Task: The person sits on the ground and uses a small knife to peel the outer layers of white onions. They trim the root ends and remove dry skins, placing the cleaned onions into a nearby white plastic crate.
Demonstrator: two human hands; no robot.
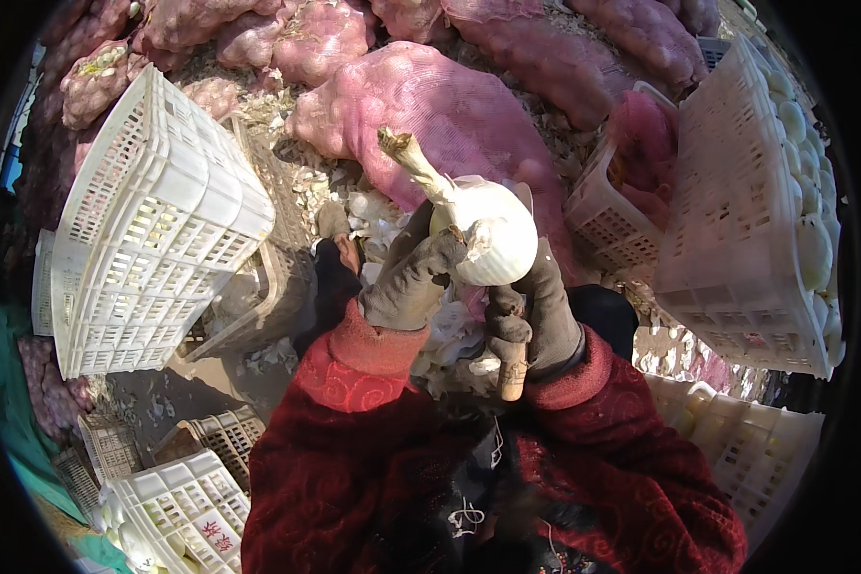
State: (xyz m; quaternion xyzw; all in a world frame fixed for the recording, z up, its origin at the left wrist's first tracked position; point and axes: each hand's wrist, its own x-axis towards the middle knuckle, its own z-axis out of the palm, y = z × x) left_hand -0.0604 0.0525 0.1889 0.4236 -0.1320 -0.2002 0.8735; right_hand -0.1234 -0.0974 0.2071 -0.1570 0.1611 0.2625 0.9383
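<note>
A large white onion point(502, 237) with a long dry stem is up in front of me, bits of loose skin on its side. My left hand point(405, 283), in a worn grey glove, holds it from the left with the thumb across its lower side. In my right hand point(545, 316), also gloved, is a tool with a wooden handle point(514, 373), its fingers wrapped around it. The tool's working end is hidden behind the fingers and the onion. The right hand is close against the onion's lower right; whether it also supports it I cannot tell.
Pink mesh sacks point(430, 107) of bulbs lie ahead. A white plastic crate point(165, 229) stands tilted at left. On the right, another crate point(732, 215) holds pale peeled onions point(812, 251), beside a smaller crate point(603, 208) with pink netting. Papery skins point(452, 333) litter the ground.
</note>
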